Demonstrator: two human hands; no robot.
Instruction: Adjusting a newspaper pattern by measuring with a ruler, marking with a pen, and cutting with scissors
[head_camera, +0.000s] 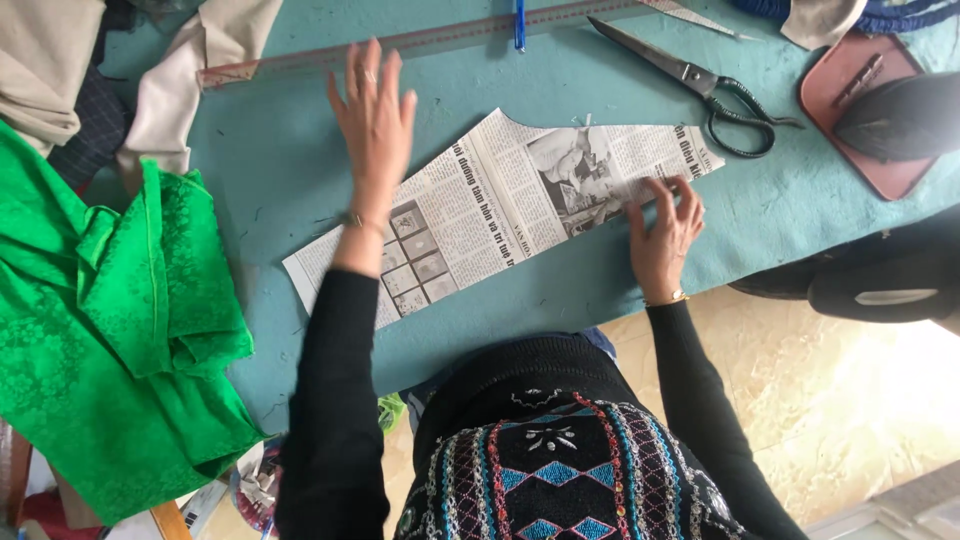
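Observation:
A newspaper sheet cut to a curved pattern shape (500, 205) lies flat on the teal table (280, 150). My left hand (374, 115) is raised with fingers spread, over the table just beyond the paper's far edge, holding nothing. My right hand (663, 232) rests on the paper's near right edge, with its fingertips pressing the sheet down.
Green fabric (110, 330) is heaped at the left edge. A long ruler (420, 40) and a blue pen (520, 22) lie at the far side. Black-handled scissors (700, 85) sit at the right, next to a reddish tray (880, 110). Beige cloth (60, 70) lies far left.

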